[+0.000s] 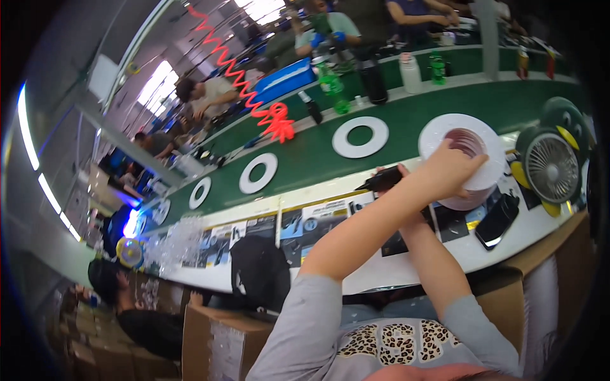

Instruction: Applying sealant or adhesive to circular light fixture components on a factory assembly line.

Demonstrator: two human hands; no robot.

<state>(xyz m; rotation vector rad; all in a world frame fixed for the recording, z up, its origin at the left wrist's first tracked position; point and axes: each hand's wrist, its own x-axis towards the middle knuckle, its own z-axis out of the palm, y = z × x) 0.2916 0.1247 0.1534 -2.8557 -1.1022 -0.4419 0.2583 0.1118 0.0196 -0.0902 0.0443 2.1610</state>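
Observation:
My left arm crosses over my right one. At the right of the bench, my left hand (pixel 459 166) curls its fingers into the centre hole of a stack of white flat rings (pixel 438 130) and grips its rim. Beneath my left forearm, my right hand (pixel 405 181) is closed around a small black object with a narrow tip (pixel 380 180); its exact kind is unclear, and my forearm hides much of that hand. Beyond the hands, a white ring (pixel 346 128) lies flat on the green conveyor belt (pixel 305 166), with several more spaced out leftward.
A dark green fan (pixel 551 164) and a black phone (pixel 498 222) stand and lie at the right. Printed sheets (pixel 321 223) line the white bench. Clear plastic pieces (pixel 181 241), a black cloth-like item (pixel 259 270) and a co-worker (pixel 149 317) are leftward. A red coiled hose (pixel 238 79) hangs above the belt.

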